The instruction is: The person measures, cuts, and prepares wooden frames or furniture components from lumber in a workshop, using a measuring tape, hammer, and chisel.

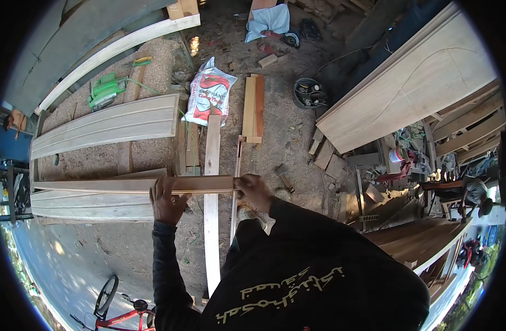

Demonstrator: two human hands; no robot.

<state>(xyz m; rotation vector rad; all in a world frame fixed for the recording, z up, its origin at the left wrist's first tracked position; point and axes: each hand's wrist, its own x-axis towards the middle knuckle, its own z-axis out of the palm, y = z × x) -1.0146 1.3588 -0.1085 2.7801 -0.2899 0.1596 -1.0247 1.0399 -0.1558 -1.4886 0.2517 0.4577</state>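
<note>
A long brown wooden plank point(206, 184) with a grooved edge lies crosswise in front of me. My right hand point(253, 192) is closed round its right end. Further left, my left hand point(167, 199) grips the plank's near side, fingers over the wood and thumb apart. The plank's left part rests along pale grooved boards point(93, 204) on the work surface. Beneath it, a pale narrow board point(212, 237) runs away from me. A thin wooden strip point(237, 212) lies beside my right hand, partly hidden by it.
A green power tool point(106, 90) sits on the sawdust-covered surface beyond another grooved board point(107, 126). Ahead are a printed sack point(210, 96), stacked wood pieces point(254, 107) and a black tub point(310, 92). A large panel point(402, 83) leans at right; a red bicycle point(123, 317) stands lower left.
</note>
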